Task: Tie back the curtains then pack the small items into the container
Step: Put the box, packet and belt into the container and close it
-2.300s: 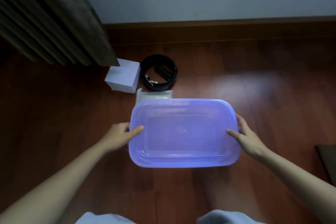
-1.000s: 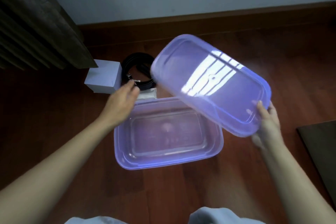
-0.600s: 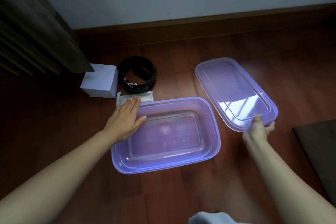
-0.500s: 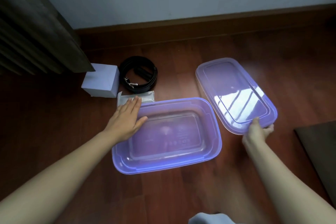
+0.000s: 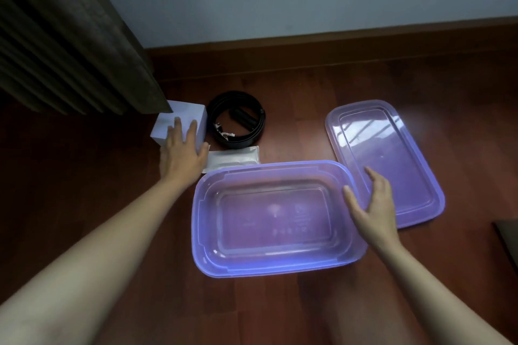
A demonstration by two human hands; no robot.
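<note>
Reaching left hand covers white box; container open.

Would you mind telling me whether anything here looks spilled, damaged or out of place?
Nothing stands out. The empty container sits flat on the floor with its lid lying beside it. The white box, coiled belt and packet lie behind it, intact. The left hand rests on the box; the right hand is at the container's rim.

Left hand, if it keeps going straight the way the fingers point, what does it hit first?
The left hand points away from the person, its fingers already over the white box. The box comes first, then likely the dark curtain behind it, though depth is hard to judge.
</note>
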